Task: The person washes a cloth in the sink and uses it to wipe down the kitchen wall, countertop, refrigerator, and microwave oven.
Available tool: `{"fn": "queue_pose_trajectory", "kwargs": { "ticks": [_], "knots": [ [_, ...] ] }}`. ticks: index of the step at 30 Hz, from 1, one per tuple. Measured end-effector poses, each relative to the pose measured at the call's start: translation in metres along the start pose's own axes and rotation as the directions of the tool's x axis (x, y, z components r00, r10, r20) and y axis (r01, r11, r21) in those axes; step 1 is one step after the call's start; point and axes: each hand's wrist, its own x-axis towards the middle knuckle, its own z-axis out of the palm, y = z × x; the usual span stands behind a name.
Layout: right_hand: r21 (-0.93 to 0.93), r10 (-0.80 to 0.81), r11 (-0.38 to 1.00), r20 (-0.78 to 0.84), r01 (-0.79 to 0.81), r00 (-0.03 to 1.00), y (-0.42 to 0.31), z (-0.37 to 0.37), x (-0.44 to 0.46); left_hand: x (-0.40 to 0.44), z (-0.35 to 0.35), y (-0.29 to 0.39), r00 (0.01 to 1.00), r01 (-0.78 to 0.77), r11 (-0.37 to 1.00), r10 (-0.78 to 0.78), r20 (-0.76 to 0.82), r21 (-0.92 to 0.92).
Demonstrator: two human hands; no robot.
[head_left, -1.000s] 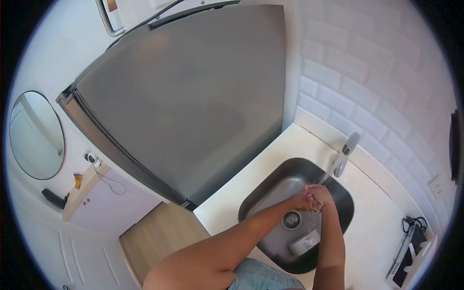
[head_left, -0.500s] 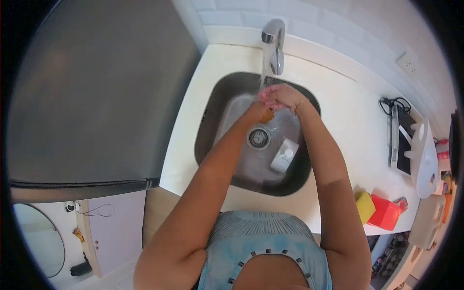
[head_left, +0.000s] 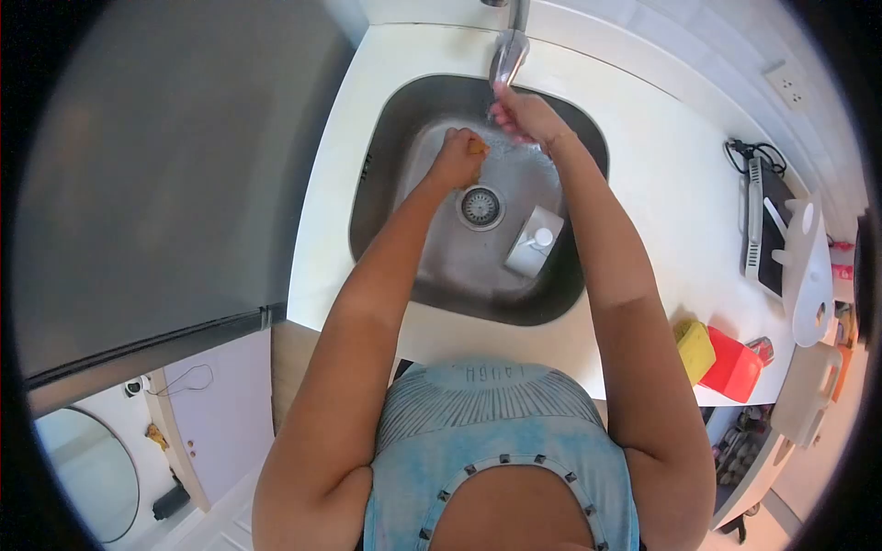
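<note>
My left hand [head_left: 457,160] is over the steel sink [head_left: 441,289], above the drain, its fingers closed around a small orange thing [head_left: 478,147]. Most of that thing is hidden, so its kind is unclear. Near the back rim, my right hand [head_left: 527,118] has its fingers loosely bent and apart, holding nothing I can see. Its thumb side is up against the lower end of the tap lever [head_left: 508,60]; whether they touch I cannot tell. Water shows around and below these fingers. A white pump bottle [head_left: 535,242] lies in the sink, right of the drain [head_left: 480,208].
White counter [head_left: 675,211] surrounds the sink. A grey fridge-like surface [head_left: 165,184] stands on the left. On the right are a yellow container [head_left: 695,349], a red container [head_left: 733,365] and a black-and-white appliance [head_left: 767,220] with a cord. A wall socket [head_left: 786,86] is behind.
My hands were together under the running water; now they are apart. The left, with the orange thing, is farther left; the right is up by the tap lever. The view has tilted down.
</note>
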Motion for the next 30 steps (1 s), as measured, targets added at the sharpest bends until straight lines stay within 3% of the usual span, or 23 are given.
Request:
{"fn": "queue_pose_trajectory", "kwargs": {
  "ticks": [2,3,5,6,7,8,10,12,13,15,16,17,18,19,21,22,24,25,26,27,28,29,30],
  "knots": [
    [-0.330,0.114,0.942,0.148,-0.060,0.982,0.028,0.006,0.001,-0.005,-0.005,0.006,0.998,-0.014,1.000,0.014,-0.068,-0.011],
    [-0.334,0.113,0.941,0.153,-0.057,0.982,0.036,0.016,-0.006,-0.008,-0.007,0.012,0.991,-0.035,0.999,0.032,-0.126,-0.021],
    [0.173,0.389,0.882,0.255,-0.438,0.885,0.049,0.038,-0.024,-0.013,-0.007,0.028,0.974,-0.104,0.990,0.083,-0.209,-0.092],
    [0.171,0.388,0.884,0.253,-0.436,0.886,0.045,0.046,-0.035,-0.017,-0.006,0.038,0.949,-0.178,0.972,0.127,-0.290,-0.156],
    [0.513,0.239,0.759,0.355,-0.402,0.904,0.039,0.051,-0.044,-0.023,-0.004,0.048,0.947,-0.181,0.971,0.129,-0.294,-0.156],
    [0.777,0.059,0.512,0.393,-0.366,0.917,0.032,0.054,-0.047,-0.029,-0.004,0.060,0.951,-0.192,0.961,0.132,-0.278,-0.201],
    [0.822,0.051,0.503,0.279,-0.266,0.959,0.040,0.060,-0.027,-0.044,-0.005,0.067,0.952,-0.203,0.949,0.134,-0.274,-0.242],
    [0.855,0.042,0.492,0.167,-0.166,0.985,0.039,0.063,-0.016,-0.056,-0.007,0.065,0.892,-0.401,0.915,0.377,-0.251,-0.050],
    [0.859,0.016,0.506,0.076,-0.073,0.997,0.041,0.064,-0.013,-0.061,-0.006,0.064,0.892,-0.392,0.919,0.368,-0.263,-0.041],
    [0.858,-0.013,0.514,0.008,0.000,1.000,0.037,0.069,-0.018,-0.070,-0.005,0.061,0.912,-0.088,0.941,-0.055,-0.406,-0.326],
    [0.866,-0.093,0.498,-0.003,0.049,0.996,0.037,0.067,-0.023,-0.071,-0.007,0.057,0.907,-0.078,0.944,-0.066,-0.416,-0.319],
    [0.874,-0.174,0.476,-0.019,0.101,0.985,0.030,0.066,-0.031,-0.071,-0.013,0.059,0.893,0.104,0.577,-0.412,-0.179,-0.810],
    [0.911,-0.354,0.393,0.022,0.128,0.935,0.024,0.065,-0.040,-0.070,-0.018,0.060,0.815,0.227,-0.031,-0.542,0.207,-0.974],
    [0.910,-0.356,0.396,0.033,0.119,0.934,0.018,0.067,-0.048,-0.069,-0.023,0.060,0.812,0.217,-0.031,-0.549,0.198,-0.976],
    [0.531,-0.352,0.789,-0.023,0.310,0.936,0.010,0.068,-0.063,-0.065,-0.030,0.055,0.801,0.542,-0.082,-0.251,0.544,-0.836],
    [0.533,-0.353,0.788,-0.020,0.309,0.935,0.008,0.066,-0.072,-0.061,-0.030,0.053,0.801,0.540,-0.080,-0.254,0.541,-0.838],
    [0.156,-0.421,0.903,0.136,0.400,0.897,0.005,0.067,-0.087,-0.055,-0.028,0.050,0.849,0.504,0.099,-0.237,0.472,-0.858],
    [0.158,-0.422,0.902,0.134,0.401,0.897,0.012,0.073,-0.083,-0.052,-0.024,0.050,0.849,0.505,0.101,-0.238,0.472,-0.857],
    [0.044,-0.599,0.793,-0.120,0.607,0.792,0.025,0.083,-0.074,-0.047,-0.023,0.056,0.885,0.375,0.254,-0.383,0.264,-0.891],
    [-0.124,-0.735,0.654,-0.337,0.746,0.589,0.032,0.089,-0.068,-0.044,-0.024,0.062,0.876,0.257,0.416,-0.482,0.029,-0.872],
    [-0.127,-0.735,0.653,-0.343,0.747,0.585,0.040,0.090,-0.067,-0.042,-0.027,0.067,0.879,0.257,0.418,-0.476,0.030,-0.871],
    [0.287,-0.396,0.829,-0.304,0.480,0.867,0.044,0.089,-0.073,-0.040,-0.031,0.072,0.924,0.033,0.795,-0.256,-0.285,-0.606],
    [0.625,-0.025,0.777,-0.094,0.079,0.995,0.048,0.088,-0.077,-0.042,-0.033,0.076,0.881,-0.185,0.966,0.082,-0.466,-0.178]
  ]
}}
